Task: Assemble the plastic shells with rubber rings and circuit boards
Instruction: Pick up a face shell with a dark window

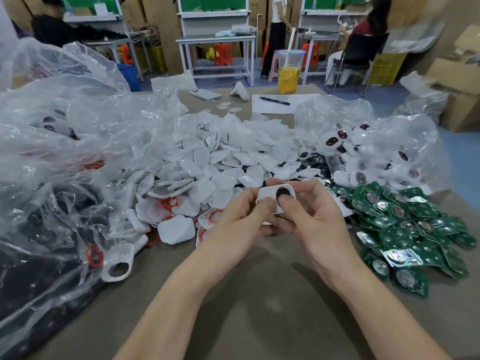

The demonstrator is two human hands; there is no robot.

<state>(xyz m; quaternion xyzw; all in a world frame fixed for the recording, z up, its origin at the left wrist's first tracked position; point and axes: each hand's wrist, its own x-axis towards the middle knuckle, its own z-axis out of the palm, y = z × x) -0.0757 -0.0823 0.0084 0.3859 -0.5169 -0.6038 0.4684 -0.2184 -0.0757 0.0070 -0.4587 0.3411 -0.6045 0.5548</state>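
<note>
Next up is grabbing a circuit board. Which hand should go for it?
Right, probably. The pile of green circuit boards lies just right of the right hand; the left hand would have to cross over. Both hands grip the white shell, so the left could hold it alone.

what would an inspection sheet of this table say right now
surface: brown table, back half crowded
job's things: white shell in hand; shell pile; red rubber rings among it; green circuit boards at right
clutter: plastic bags, phone, pen, drink cup
hands: left hand and right hand both grip the white shell
cables: nothing seen on the table
surroundings: workbenches, cardboard boxes, other people
</note>
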